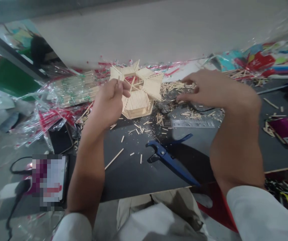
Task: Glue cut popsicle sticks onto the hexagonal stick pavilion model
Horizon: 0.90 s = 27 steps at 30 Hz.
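My left hand (111, 102) is closed in a pinch at the left side of a small model built of pale wooden sticks (136, 100). What looks like the end of a short wooden stick (119, 79) shows at its fingertips. The model has slatted roof panels around an open centre with crossing sticks. To the right, my right hand (206, 87) hovers near a pile of cut sticks (175, 87). Its thumb and fingers are apart, with nothing visible between them.
Blue-handled cutters (171, 160) lie on the dark table (129, 184) near its front edge. Behind them is a clear ruler (193, 124) among stick scraps. Bagged sticks (76, 87) and a phone (55, 179) are at left. A purple box (287, 132) sits at right.
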Available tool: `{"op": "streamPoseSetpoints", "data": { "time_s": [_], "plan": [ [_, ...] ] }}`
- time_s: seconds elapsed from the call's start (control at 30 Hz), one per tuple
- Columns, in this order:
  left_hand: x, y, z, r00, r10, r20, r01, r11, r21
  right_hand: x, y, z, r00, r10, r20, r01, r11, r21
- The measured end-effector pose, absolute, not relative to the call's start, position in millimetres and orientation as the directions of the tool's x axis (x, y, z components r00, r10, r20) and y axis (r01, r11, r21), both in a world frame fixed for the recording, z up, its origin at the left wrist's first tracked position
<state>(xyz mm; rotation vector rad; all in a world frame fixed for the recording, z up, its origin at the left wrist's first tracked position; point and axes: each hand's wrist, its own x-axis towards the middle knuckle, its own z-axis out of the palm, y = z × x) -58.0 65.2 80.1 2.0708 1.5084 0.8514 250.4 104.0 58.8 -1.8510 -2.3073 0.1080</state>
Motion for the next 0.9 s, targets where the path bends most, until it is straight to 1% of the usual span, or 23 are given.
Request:
{"op": "streamPoseSetpoints", "data": {
  "time_s": [0.1,0.17,0.2,0.27,0.3,0.37,0.43,0.47,0.53,0.6,0.67,0.9],
  "plan": [
    [-59.4,61.3,84.2,0.254,0.962,0.104,0.583,-0.238,0.777,273.5,108.0,58.5,-0.057,0.993,-0.108,0.998,0.053,-0.040],
    [-54.1,57.7,85.2,0.294,0.954,0.065,0.522,-0.217,0.825,276.0,103.5,64.2,0.003,0.986,-0.164,1.000,-0.006,-0.014],
    [-48.8,55.5,84.5,0.284,0.957,0.064,0.479,-0.199,0.855,273.2,99.4,69.1,0.012,0.989,-0.149,0.999,-0.017,-0.032],
    [-32.0,48.7,79.5,0.228,0.973,0.047,0.347,-0.127,0.929,261.1,89.1,80.5,-0.022,0.998,-0.056,0.992,0.015,-0.123],
    [-20.6,44.1,75.1,0.174,0.984,0.023,0.250,-0.067,0.966,252.7,83.9,86.0,-0.050,0.999,0.007,0.982,0.051,-0.183],
    [6.1,32.6,62.7,0.159,0.985,-0.066,0.031,0.062,0.998,233.7,75.1,93.4,-0.122,0.984,0.127,0.937,0.157,-0.313],
    [32.4,20.9,47.0,0.174,0.978,-0.111,-0.211,0.147,0.966,214.8,70.2,93.7,-0.193,0.956,0.220,0.866,0.272,-0.419],
    [43.1,16.3,39.0,0.201,0.969,-0.143,-0.296,0.199,0.934,206.2,69.3,91.2,-0.213,0.943,0.256,0.835,0.312,-0.453],
    [56.9,11.1,24.5,0.253,0.942,-0.221,-0.392,0.309,0.866,191.5,70.1,82.0,-0.239,0.925,0.295,0.784,0.364,-0.504],
    [60.8,11.3,14.5,0.254,0.925,-0.283,-0.437,0.371,0.819,180.8,73.2,70.4,-0.241,0.918,0.314,0.746,0.383,-0.545],
    [58.6,14.5,9.8,0.226,0.918,-0.326,-0.469,0.396,0.790,173.9,76.8,60.1,-0.227,0.922,0.314,0.730,0.375,-0.572],
    [53.1,18.9,13.1,0.113,0.926,-0.359,-0.544,0.360,0.758,168.9,84.2,48.7,-0.224,0.945,0.238,0.732,0.324,-0.599]
  ]
}}
